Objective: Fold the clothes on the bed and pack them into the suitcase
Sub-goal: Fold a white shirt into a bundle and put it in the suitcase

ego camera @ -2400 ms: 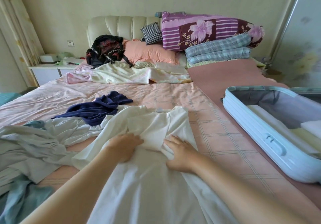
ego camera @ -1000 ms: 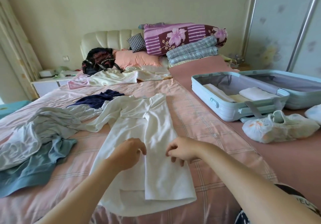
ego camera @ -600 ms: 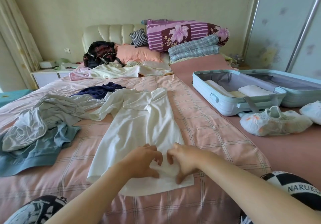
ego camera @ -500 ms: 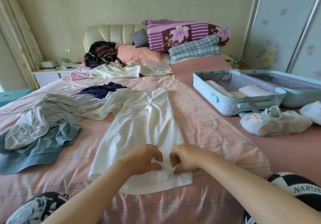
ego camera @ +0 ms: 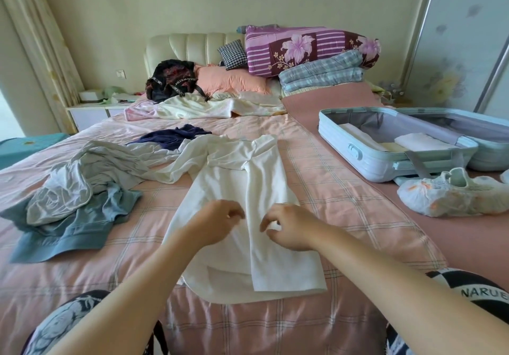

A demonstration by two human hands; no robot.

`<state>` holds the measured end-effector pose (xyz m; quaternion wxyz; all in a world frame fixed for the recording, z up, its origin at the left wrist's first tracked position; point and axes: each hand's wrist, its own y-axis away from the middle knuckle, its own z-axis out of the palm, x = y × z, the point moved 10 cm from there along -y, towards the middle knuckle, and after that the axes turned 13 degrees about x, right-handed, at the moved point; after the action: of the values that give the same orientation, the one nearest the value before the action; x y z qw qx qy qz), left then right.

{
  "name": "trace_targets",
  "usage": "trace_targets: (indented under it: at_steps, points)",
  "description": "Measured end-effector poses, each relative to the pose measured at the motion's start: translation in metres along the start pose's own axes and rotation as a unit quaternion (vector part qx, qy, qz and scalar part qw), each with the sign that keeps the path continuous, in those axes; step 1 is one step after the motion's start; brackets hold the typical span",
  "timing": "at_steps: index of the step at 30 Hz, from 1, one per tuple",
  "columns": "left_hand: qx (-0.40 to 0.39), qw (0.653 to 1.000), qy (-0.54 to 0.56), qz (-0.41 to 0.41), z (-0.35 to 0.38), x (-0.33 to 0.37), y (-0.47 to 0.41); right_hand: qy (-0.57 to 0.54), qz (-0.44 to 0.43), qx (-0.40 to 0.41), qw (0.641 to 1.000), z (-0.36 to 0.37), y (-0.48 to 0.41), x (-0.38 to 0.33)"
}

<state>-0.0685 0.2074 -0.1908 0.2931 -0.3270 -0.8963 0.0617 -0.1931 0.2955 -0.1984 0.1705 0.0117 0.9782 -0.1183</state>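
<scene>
I see a pale green wall behind a cream padded headboard, a white nightstand and long curtain at left, a flowered sliding wardrobe door at right, soft daylight.

A home bedroom: a bed with a padded headboard, pillows and folded quilts at its head edge, a nightstand, curtains, a sliding wardrobe door.

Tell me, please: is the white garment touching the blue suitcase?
Apart. The head view shows a wide strip of bare pink checked sheet between the white garment and the blue suitcase.
</scene>
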Motion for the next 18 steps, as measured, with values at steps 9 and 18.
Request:
trace_targets:
  at_steps: [9, 18]
  points:
    - [0.036, 0.971, -0.146, -0.188, -0.042, -0.112, 0.014, 0.041, -0.045, -0.016, 0.998, 0.039, -0.043, -0.054]
    - [-0.226, 0.956, -0.182, -0.038, -0.026, -0.093, 0.078, 0.111, -0.158, -0.071, 0.979, 0.073, -0.022, -0.112]
